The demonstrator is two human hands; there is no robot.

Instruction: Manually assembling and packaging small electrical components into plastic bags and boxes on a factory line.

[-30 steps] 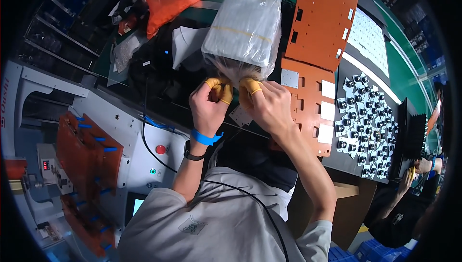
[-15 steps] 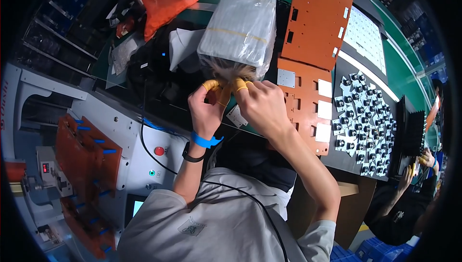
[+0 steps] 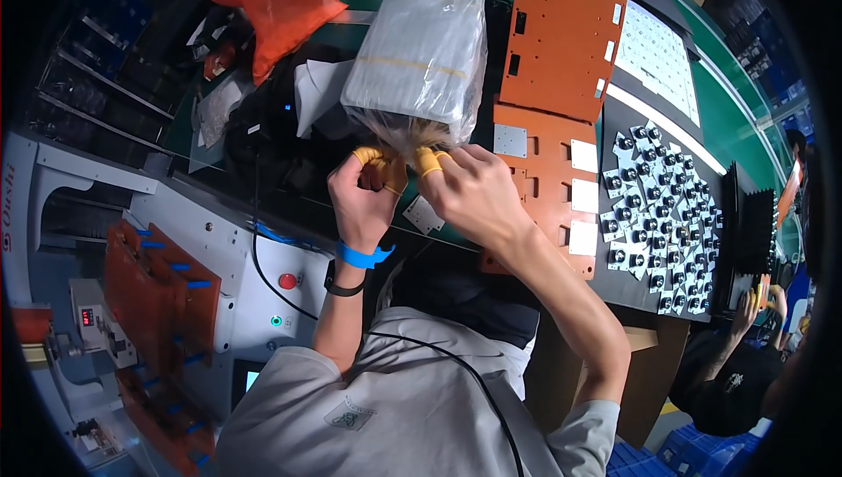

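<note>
A clear plastic bag (image 3: 412,56) holds a white block-like stack with a yellowish band across it. Its gathered mouth points toward me. My left hand (image 3: 364,205) and my right hand (image 3: 474,192) are both closed on this bunched plastic, one on each side and close together. Yellow finger cots cover several fingertips on each. A blue wrist strap (image 3: 364,255) and a dark band sit on my left wrist. Fingers partly hide the twist of plastic between them.
Orange perforated plates (image 3: 561,39) lie right of the bag, small white plates (image 3: 583,196) on the lower one. Beyond spread many camera-like modules (image 3: 645,205). An orange bag (image 3: 276,8) rests at back left. A white machine (image 3: 263,284) stands left; a co-worker's hand (image 3: 745,310) shows far right.
The view has shifted slightly, so the bag and plates appear a little further left. Both my hands still grip the bag's mouth, its gathered plastic pulled slightly differently between them.
</note>
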